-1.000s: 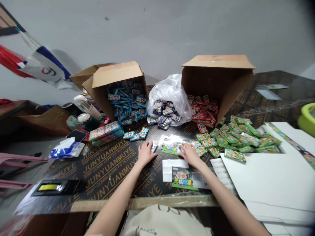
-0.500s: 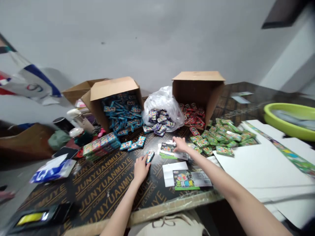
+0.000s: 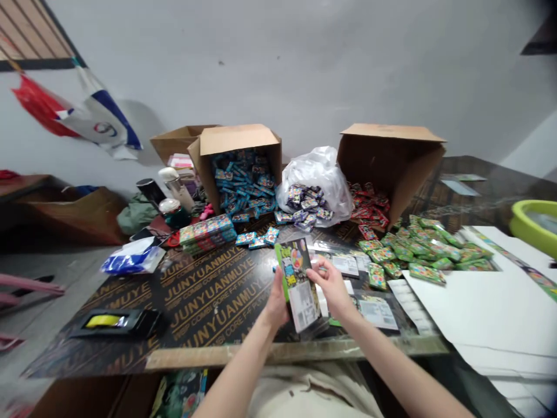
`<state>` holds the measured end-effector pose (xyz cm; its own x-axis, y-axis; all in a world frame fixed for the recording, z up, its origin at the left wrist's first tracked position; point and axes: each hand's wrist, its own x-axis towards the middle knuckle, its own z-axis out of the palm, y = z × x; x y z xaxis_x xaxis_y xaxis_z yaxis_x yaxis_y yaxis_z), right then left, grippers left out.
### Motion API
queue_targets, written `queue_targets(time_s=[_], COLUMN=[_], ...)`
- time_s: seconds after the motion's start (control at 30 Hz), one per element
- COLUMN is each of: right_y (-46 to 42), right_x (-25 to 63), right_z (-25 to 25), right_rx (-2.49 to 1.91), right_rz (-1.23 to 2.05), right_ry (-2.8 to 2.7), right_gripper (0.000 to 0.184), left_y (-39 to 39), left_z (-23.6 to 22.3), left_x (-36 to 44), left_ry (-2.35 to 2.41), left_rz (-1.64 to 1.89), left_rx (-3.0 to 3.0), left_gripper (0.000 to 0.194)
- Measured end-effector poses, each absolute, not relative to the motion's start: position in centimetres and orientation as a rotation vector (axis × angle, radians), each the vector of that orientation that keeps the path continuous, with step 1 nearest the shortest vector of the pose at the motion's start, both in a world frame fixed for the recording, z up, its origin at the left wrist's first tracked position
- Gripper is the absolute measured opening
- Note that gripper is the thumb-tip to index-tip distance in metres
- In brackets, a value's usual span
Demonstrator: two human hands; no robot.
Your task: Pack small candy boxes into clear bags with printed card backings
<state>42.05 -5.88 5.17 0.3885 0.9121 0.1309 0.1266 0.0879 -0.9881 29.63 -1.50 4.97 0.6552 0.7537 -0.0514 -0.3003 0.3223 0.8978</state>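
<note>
A flat printed packet, black and green with a pale panel, is held up at an angle above the table's front part. My left hand is closed around its left edge; a speck of blue shows by the fingertips, too little to name. On the opposite side, my right hand pinches the packet's right edge. More flat printed packets lie under and beside my right forearm. Beyond my hands rest a few small blue candy packets.
Behind stand a carton of blue packets, a plastic bag with purple ones and a carton with red ones. Green packets are heaped right, near white card sheets. A tape dispenser sits front left.
My left hand has left the tabletop where it held a small blue packet. My right hand has lifted a flat printed packet toward me, and both hands now hold it. The view has shifted.
</note>
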Motion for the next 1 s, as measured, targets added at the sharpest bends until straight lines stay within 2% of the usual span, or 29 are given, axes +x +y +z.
queue_targets(time_s=[0.07,0.17,0.27,0.37,0.43,0.5,0.57,0.63,0.83,0.93,1.0], right_y=[-7.5,-9.4,-10.4,-10.2,-9.7,-9.3,-9.2,-9.2,-9.3,-9.0,-8.8], right_x=[39.0,37.2,37.8,39.0,39.7,40.2,40.8,41.3,41.8,41.5,41.3], right_z=[3.5,3.0,4.6,6.7,7.7,8.3,8.8,9.4,10.9,10.3,9.6], right_rx=[-1.456,-1.602,-1.584,-1.527,-1.511,-1.477,-1.397,-1.318,-1.232,-1.296,-1.328], right_rz=[0.563,0.150,-0.047,0.060,0.161,0.242,0.337,0.425,0.643,0.707,0.725], right_ry=[-0.960,-1.061,-1.312,-1.521,-1.603,-1.701,-1.878,-2.052,-2.172,-2.030,-1.952], right_gripper=[0.031,0.055,0.060,0.055,0.043,0.031,0.030,0.030,0.025,0.036,0.046], left_y=[-3.4,-5.2,-6.2,-6.8,-6.8,-6.6,-6.5,-6.5,-6.5,-6.5,-6.7], left_z=[4.9,4.5,3.9,3.2,3.2,3.6,4.5,5.5,7.0,7.0,6.9], left_x=[29.3,27.6,25.4,23.9,23.4,23.3,23.3,23.2,22.6,22.3,22.2], left_ry=[0.466,0.465,0.489,0.539,0.550,0.527,0.490,0.461,0.522,0.556,0.536], left_rz=[0.718,0.654,0.556,0.504,0.509,0.508,0.507,0.544,0.585,0.590,0.585], left_rx=[0.873,0.779,0.752,0.789,0.839,0.913,0.989,1.055,1.214,1.267,1.272], left_gripper=[0.074,0.068,0.061,0.052,0.051,0.061,0.074,0.075,0.048,0.036,0.034])
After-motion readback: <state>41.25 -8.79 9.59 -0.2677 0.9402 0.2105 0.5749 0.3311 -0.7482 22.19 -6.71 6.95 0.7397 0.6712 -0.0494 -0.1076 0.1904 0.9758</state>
